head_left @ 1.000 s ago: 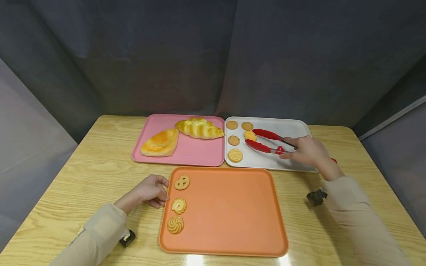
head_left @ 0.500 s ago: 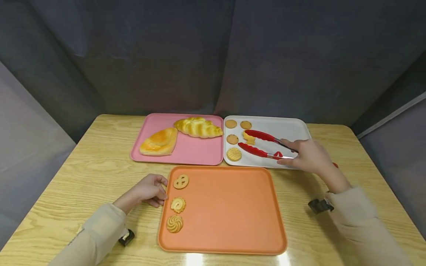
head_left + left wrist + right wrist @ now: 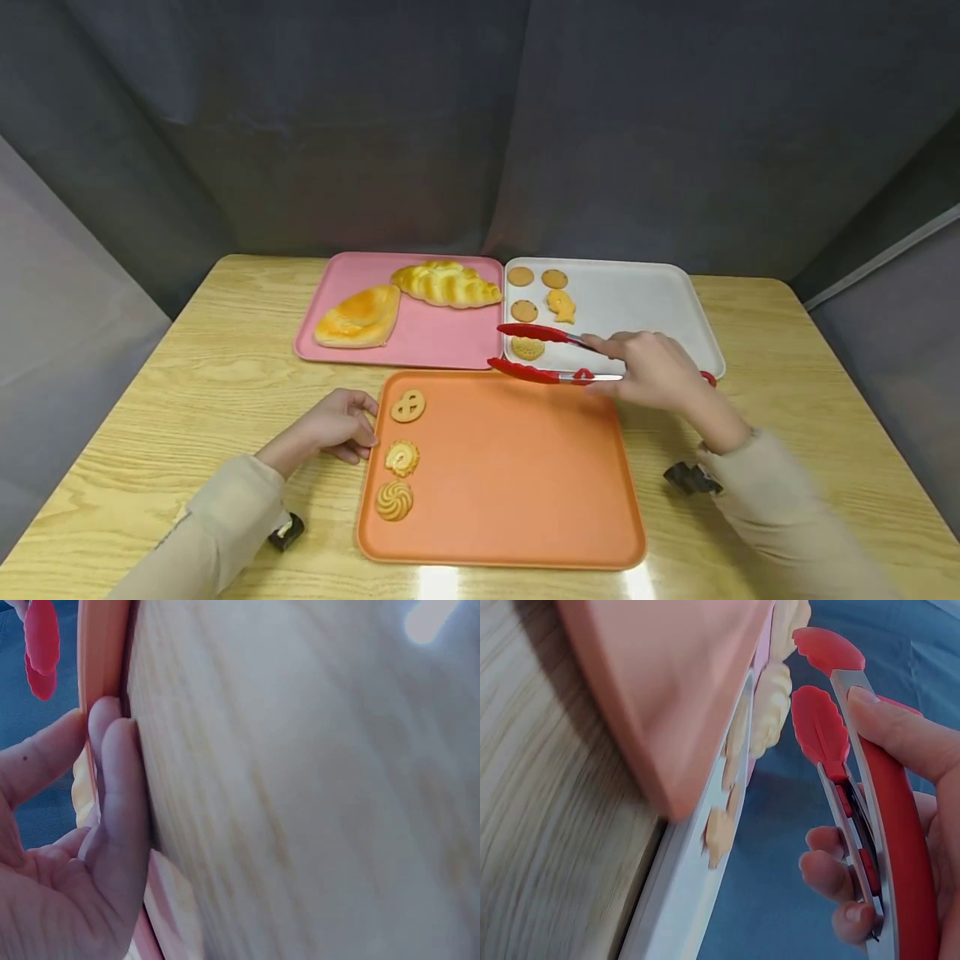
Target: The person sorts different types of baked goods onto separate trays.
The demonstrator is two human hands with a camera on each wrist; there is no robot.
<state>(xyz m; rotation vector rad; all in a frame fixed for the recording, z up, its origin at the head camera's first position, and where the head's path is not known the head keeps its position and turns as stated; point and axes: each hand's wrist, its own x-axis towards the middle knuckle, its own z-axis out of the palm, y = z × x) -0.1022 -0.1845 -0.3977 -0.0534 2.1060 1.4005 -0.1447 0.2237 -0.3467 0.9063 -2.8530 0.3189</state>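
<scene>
My right hand (image 3: 651, 371) grips red-tipped tongs (image 3: 540, 354) (image 3: 855, 772); their two tips stand apart and empty, either side of a round waffle cookie (image 3: 528, 347) at the near left corner of the white tray (image 3: 645, 300). Three more round cookies and a yellow fish-shaped one (image 3: 561, 304) lie on that tray. My left hand (image 3: 333, 425) (image 3: 90, 825) rests on the table with its fingertips against the left rim of the orange tray (image 3: 517, 475), which carries a pretzel cookie (image 3: 408, 406) and two swirl cookies (image 3: 399, 479).
A pink tray (image 3: 435, 337) at the back left holds a braided loaf (image 3: 447, 285) and a glazed bun (image 3: 358, 316). All three trays sit on a wooden table (image 3: 187, 392) enclosed by dark grey curtains.
My right hand has carried the tongs left and toward me, away from the fish-shaped cookie, which stays on the white tray. The left hand has not moved.
</scene>
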